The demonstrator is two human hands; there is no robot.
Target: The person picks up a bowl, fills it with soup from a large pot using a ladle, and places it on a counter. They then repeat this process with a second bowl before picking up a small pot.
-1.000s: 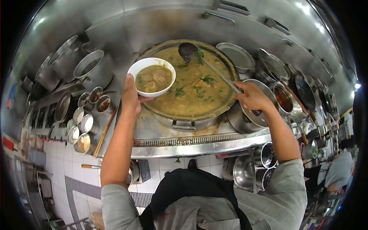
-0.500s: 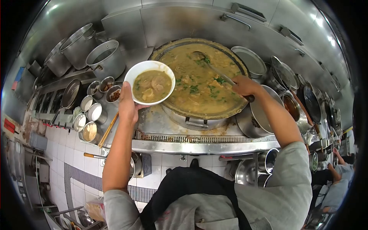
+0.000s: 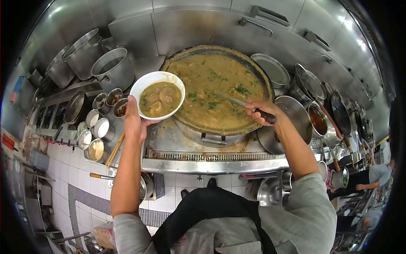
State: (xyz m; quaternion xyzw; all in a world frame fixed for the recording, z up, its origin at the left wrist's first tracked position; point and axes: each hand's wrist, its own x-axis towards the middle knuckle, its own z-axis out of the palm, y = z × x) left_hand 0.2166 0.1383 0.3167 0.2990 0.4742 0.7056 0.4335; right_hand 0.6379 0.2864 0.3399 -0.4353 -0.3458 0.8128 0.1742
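My left hand (image 3: 136, 122) holds a white bowl (image 3: 146, 80) from below and at its left side. Chunks of meat and broth fill much of the bowl, which hangs over the left edge of a very wide pan (image 3: 186, 54). The pan is full of thick yellow-brown stew (image 3: 203, 80) with bits of green leaf. In my right hand (image 3: 263, 109) is a ladle (image 3: 237, 100), gripped by its dark handle over the pan's right side. The ladle's scoop is sunk in the stew and hidden.
Left of the pan stand deep metal pots (image 3: 112, 65), small seasoning containers (image 3: 101, 128) and long chopsticks (image 3: 116, 150). At right are a large pot (image 3: 292, 112), a metal lid (image 3: 272, 70) and a pot of reddish liquid (image 3: 319, 118). Another person (image 3: 378, 175) works far right.
The ladle has come closer to me, and its scoop, visible before, has gone under the stew. The bowl appears slightly lower and further left, partly from the view shifting.
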